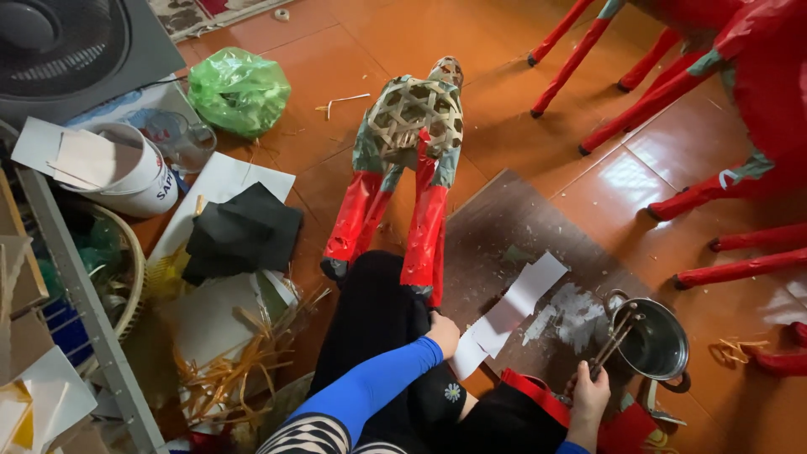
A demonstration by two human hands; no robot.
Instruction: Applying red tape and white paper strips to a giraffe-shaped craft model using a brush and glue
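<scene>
On the orange tiled floor [353, 50], things are lying in a loose ring around the seated person. At top right, red paper-covered frame figures [756, 76] are running off the edge, so only legs and part of a body are showing. At top left a grey fan [59, 42] is being cropped by the corner. Centre, a woven bamboo animal frame [412, 118] is lying with 2 red-wrapped legs [424, 227] pointing toward the person; its far end is hard to make out.

A dark board [504, 219] is lying just right of those legs, carrying a white paper strip [513, 307] and pale smears. A steel pot [656, 340] is sitting on the board's right corner.

Left hand [443, 332], blue-sleeved, is resting where the nearer leg ends, touching the strip's edge; fingers are curled under, and whether they are pinching anything cannot be told. Right hand [588, 395] is closed round a thin brush-like tool [614, 340] whose tip is dipping into the pot; the tip itself is hidden.

Left of the knees, black cloth [244, 231], a green bag [238, 90] and bamboo slivers [235, 370] are lying.
</scene>
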